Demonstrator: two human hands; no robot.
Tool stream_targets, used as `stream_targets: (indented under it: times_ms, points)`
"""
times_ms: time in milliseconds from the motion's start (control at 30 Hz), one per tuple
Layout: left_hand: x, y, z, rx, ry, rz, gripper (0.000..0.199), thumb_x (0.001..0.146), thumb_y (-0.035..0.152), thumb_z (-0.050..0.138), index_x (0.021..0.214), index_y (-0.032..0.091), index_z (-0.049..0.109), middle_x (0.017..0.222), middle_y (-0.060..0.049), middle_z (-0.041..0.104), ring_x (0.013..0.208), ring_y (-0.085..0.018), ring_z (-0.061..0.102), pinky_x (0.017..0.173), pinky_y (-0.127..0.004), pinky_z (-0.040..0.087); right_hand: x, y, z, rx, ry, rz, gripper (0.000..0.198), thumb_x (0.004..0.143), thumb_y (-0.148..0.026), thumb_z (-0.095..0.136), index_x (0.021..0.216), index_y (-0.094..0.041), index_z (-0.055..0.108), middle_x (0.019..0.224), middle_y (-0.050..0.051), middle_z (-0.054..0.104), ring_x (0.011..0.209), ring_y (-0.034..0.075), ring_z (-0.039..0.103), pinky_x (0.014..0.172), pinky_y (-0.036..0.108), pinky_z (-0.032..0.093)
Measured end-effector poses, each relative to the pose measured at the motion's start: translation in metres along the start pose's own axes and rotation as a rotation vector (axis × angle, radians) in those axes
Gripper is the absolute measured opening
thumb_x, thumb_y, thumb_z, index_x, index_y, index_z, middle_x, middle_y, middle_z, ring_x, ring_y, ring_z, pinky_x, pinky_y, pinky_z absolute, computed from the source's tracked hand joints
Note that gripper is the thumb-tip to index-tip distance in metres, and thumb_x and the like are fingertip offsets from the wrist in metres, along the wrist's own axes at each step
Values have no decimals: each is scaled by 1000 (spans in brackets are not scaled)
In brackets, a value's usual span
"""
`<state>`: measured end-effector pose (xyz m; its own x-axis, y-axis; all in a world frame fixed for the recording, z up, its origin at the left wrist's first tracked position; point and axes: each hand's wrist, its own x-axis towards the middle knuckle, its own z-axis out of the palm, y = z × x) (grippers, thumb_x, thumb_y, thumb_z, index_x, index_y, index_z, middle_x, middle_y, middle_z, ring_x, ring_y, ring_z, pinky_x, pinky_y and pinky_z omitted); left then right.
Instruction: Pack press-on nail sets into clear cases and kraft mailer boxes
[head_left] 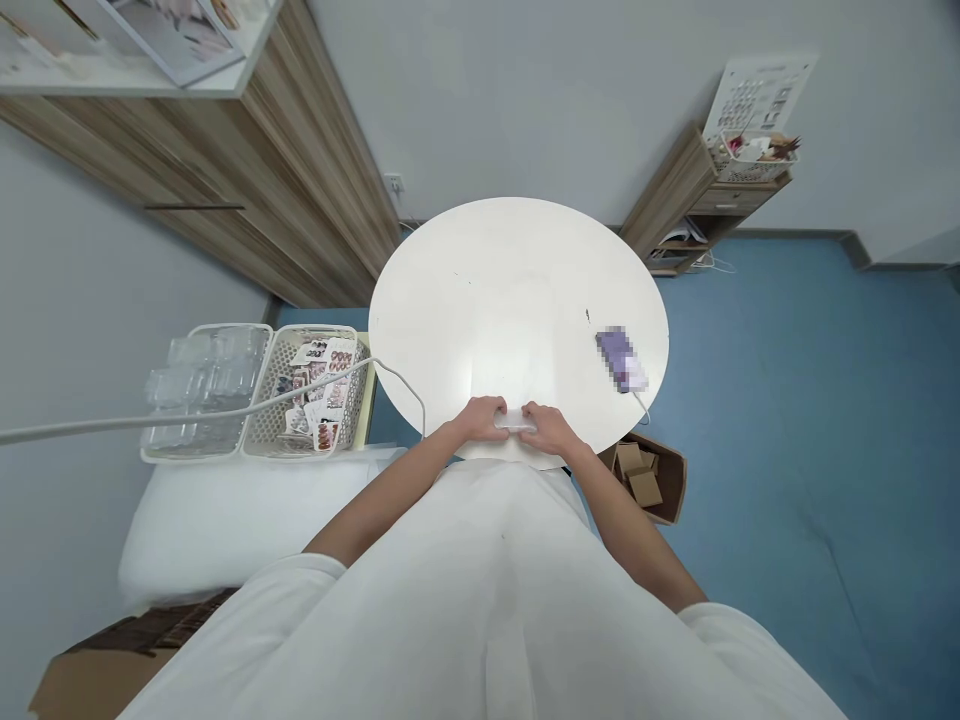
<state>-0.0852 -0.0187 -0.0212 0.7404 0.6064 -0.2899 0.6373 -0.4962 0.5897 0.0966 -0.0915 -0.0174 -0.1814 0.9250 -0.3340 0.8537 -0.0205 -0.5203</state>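
Note:
A small clear plastic box (514, 421) is at the near edge of the round white table (517, 270). My left hand (480, 418) grips the box's left end, thumb on the far side. On the right end my right hand (549, 428) grips it in the same way. Whether anything is inside the box is too small to tell. To the right on the table lies a phone-like thing (619, 358), blurred into blocks, with a white cable at its near end.
Left of the table stand a white basket (259, 425) of nail-tip cards and a bin of clear boxes (196, 375). A white cable (247, 410) crosses them to the table's edge. A carton (679, 480) with small brown boxes sits at the lower right.

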Motion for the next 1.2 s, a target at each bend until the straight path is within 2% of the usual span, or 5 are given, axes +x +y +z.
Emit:
stream_targets:
  times_ms: [233,533,967,1067,1200]
  points:
    - [-13,0,-4,-19,91,-53,28,77,43,46,88,23,62,103,-5,57,101,-24,50,86,-37,39,-4,-2,2,90,148,-3,27,83,-41,46,98,-21,56,115,8,56,107,23,49,89,35,36]
    - [-10,-24,-14,-290,106,-168,26,74,34,49,89,18,62,89,-4,65,82,-20,57,72,-30,44,21,16,-14,353,46,131,25,76,-40,52,93,-23,56,91,2,63,76,16,56,64,27,42]
    - [-1,-37,7,-227,219,-574,16,71,32,51,64,18,50,65,-4,57,67,-19,57,53,-26,39,37,31,-1,279,232,463,15,74,-32,47,77,-21,56,77,5,61,72,19,57,57,27,40]
    - [-3,-34,6,-164,247,-578,15,71,33,53,75,18,54,75,-7,60,77,-22,58,61,-29,41,31,34,7,207,347,464,24,74,-32,50,95,-22,54,91,8,60,81,21,57,63,29,42]
    - [-6,-23,1,7,459,-485,44,73,33,55,113,18,46,112,-13,54,105,-26,49,83,-36,40,21,32,8,18,594,301,42,77,-29,47,118,-18,42,124,15,45,111,28,45,86,41,38]
